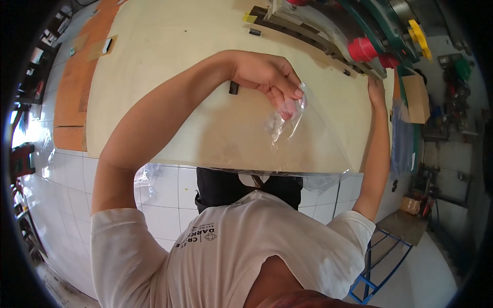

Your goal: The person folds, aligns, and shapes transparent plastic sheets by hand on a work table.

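My left hand [272, 82] is closed, thumb and fingers pinching a corner of thin clear plastic film [318, 131]. The film is crumpled under the fingers and slopes down to the right, toward the near edge of the cream-coloured table [154, 77]. My right arm stretches forward along the table's right side. My right hand [377, 91] is at the end of the long metal bar [318, 43] of a green machine [359, 20]; its fingers are mostly hidden there. A small black block [233, 88] lies beside my left wrist.
Red knobs [362, 49] and a yellow handle [420, 38] stick out from the machine. More small black pieces [254, 32] sit near the bar. A cardboard piece [415, 97] and hanging plastic sheets [402, 138] are at the right. A blue metal frame [382, 262] stands lower right.
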Tool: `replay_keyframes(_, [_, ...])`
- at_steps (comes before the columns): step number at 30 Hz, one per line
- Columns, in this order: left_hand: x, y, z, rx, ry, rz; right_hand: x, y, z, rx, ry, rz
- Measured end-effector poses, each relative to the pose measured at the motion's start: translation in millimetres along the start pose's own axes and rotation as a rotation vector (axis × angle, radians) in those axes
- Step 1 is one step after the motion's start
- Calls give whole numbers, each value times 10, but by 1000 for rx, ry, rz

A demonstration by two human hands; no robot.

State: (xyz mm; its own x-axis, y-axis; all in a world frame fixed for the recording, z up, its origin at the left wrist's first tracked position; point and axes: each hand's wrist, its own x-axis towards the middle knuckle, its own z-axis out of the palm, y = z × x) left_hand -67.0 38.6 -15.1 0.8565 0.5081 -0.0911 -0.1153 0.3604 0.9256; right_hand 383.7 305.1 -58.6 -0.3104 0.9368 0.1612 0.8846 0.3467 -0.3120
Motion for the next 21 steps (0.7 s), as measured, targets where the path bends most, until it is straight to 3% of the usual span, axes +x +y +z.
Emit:
replay_keyframes(2, [0, -26, -20, -32, -1, -12, 185, 53, 27, -54, 50, 34])
replay_keyframes(3, [25, -32, -27, -65, -17, -20, 223, 4, -6, -195, 15, 159])
replay_keyframes(7, [45, -54, -74, -57, -16, 7, 546, 533, 103, -442, 5, 91])
replay_keyframes(9, [33, 1, -41, -48, -15, 4, 563, 157, 77, -561, -22, 233])
replay_keyframes(14, [28, 14, -25, -47, 13, -11, 773, 143, 64, -685, -107, 235])
replay_keyframes(16, [27, 16, -28, -43, 19, -10, 797, 139, 45, -391, 19, 322])
replay_keyframes(21, [14, 41, 0, -38, 46, -28, 850, 6, -54, -375, 6, 364])
